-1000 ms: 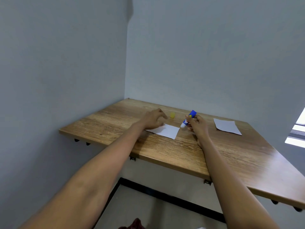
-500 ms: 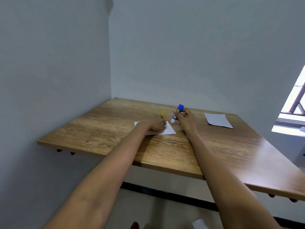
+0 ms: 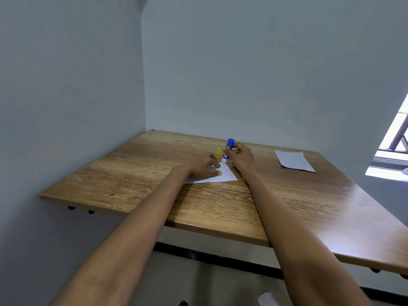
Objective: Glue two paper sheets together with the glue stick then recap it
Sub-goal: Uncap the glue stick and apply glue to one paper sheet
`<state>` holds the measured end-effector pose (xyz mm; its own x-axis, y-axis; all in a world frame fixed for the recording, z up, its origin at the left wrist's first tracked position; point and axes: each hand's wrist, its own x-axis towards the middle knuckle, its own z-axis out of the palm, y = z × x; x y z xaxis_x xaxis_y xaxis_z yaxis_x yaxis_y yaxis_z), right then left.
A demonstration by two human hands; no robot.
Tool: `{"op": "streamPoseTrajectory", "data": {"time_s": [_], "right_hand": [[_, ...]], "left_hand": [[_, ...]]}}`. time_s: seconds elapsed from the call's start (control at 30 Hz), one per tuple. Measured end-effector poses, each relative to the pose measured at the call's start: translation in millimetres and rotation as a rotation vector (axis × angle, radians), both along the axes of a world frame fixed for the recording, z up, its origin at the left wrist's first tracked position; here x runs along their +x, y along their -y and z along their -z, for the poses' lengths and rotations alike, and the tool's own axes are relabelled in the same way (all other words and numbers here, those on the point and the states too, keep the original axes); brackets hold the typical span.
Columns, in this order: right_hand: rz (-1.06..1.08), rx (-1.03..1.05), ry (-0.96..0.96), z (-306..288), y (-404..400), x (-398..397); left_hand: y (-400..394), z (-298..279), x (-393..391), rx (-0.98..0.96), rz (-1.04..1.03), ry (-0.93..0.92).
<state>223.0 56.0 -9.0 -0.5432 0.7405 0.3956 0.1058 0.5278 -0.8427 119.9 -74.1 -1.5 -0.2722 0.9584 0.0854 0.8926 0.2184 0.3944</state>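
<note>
We see first the grey painted walls [image 3: 242, 62] that meet in a corner, and against them the brown wooden table with a visible grain [image 3: 154, 195], which carries all the task things. Near the table's right side lies a white rectangular paper sheet [image 3: 294, 161], flat and well apart from both hands. A second white paper sheet [image 3: 225, 176] lies near the middle of the table, and our left hand [image 3: 203, 166] rests on it, with the fingers laid down on the paper and close together, holding nothing. Our right hand [image 3: 240, 157] is just beside this sheet, on its right, and its fingers and thumb are curled around the blue and white glue stick [image 3: 228, 150]. The stick stands almost upright, a little tilted, with the blue end up and the white end down at the far corner of the sheet; we cannot tell if the tip really touches the paper. The small yellow plastic cap [image 3: 218, 151] stands on the table just to the left of the stick, off the stick and touching neither hand.
</note>
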Motion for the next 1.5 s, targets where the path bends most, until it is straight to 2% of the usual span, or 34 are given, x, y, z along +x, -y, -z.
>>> {"op": "streamPoseTrajectory", "data": {"time_s": [0.33,0.87,1.13,1.2,1.4,1.5], "right_hand": [[-0.005,-0.046,0.021,0.0,4.2,13.3],[-0.03,-0.126,-0.043,1.6,18.8,56.9],[0.002,-0.155,-0.084,0.4,17.7,57.8],[-0.013,-0.152,-0.089,0.1,19.1,58.2],[-0.033,-0.17,-0.115,-1.2,21.8,59.6],[-0.025,-0.163,-0.129,-1.8,22.4,58.3]], "left_hand": [[1.9,-0.1,10.3,0.02,-0.06,-0.043],[0.9,3.1,31.9,0.045,-0.309,-0.214],[8.6,-14.0,23.8,0.245,-0.289,-0.027],[14.8,-17.1,17.9,0.189,-0.253,-0.032],[33.6,-21.6,13.1,-0.169,-0.036,0.035],[28.8,-21.7,15.0,-0.276,-0.042,-0.045]]}}
